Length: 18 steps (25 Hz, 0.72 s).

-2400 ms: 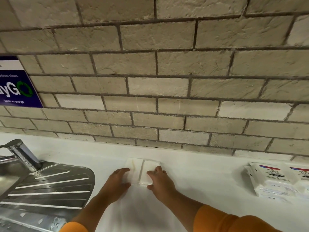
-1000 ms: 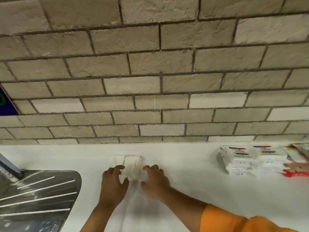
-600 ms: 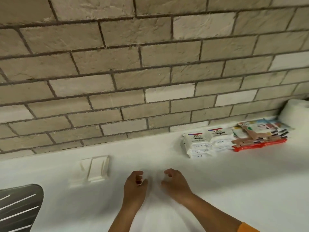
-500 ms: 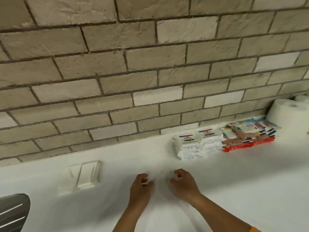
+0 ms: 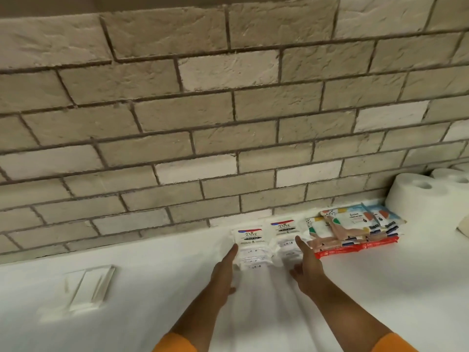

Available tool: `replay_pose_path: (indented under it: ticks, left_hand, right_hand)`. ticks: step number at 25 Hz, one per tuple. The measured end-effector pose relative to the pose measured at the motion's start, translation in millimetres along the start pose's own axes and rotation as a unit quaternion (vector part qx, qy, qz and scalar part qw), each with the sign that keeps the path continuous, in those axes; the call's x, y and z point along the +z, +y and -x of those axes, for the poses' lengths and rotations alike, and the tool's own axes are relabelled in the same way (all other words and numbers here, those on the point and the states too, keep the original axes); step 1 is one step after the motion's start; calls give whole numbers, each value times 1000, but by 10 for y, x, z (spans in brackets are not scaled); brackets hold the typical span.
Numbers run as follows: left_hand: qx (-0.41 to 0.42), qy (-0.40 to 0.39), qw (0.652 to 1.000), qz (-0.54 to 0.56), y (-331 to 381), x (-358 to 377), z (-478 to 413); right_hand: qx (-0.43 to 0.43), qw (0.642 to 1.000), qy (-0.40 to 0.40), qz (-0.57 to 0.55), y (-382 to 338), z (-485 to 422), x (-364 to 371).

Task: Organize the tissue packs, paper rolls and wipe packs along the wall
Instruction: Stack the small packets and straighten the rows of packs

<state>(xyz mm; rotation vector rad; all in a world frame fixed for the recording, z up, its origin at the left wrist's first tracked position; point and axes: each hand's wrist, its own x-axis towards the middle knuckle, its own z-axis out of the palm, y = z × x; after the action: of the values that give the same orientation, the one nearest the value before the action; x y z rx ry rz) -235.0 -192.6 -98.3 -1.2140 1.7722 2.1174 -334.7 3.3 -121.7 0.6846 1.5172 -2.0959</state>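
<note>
Both hands are flat and hold nothing; the left hand and right hand reach with straight fingers to either side of the Dove wipe packs, two stacks at centre frame, close under the brick wall. The patterned tissue packs lie just right of them; paper rolls stand at the right edge. That row looks nearly done; the plain white packs at lower left sit apart on the counter, skewed, perhaps needing alignment.
</note>
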Motion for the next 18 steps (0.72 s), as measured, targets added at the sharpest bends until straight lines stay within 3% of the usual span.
replay_pose_path:
  ticks: [6, 13, 18]
  left_hand:
    - [-26, 14, 996, 87, 274, 317, -122]
    - [-21, 84, 978, 189, 246, 631, -235]
    - [-7, 122, 963, 240, 185, 715, -341]
  right_hand:
    - [82, 991, -79, -70, -231, -155, 190]
    - [137, 988, -67, -32, -342, -284, 238]
    - [114, 991, -70, -27, -275, -285, 274]
